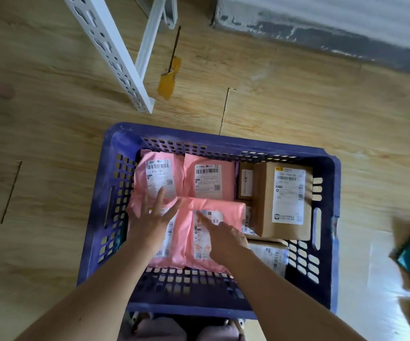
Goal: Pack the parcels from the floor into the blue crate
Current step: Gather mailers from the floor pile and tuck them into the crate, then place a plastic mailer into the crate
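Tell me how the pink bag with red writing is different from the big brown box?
The pink bag is wrinkly plastic; the brown box is stiff cardboard. The pink bag lies near the middle, the brown box toward the right wall. The right hand rests on the pink bag; no hand touches the brown box. Both wear white barcode labels and sit in the blue crate.

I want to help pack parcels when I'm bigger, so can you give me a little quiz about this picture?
1. True or false: the brown cardboard box with the white label lies outside the blue perforated plastic crate.
2. The left hand and right hand both rest on: A) pink plastic mailer bags B) the box C) the crate's rim.
3. Fill in: the box sits to the ___ of the pink bags.

Key: 1 false; 2 A; 3 right.
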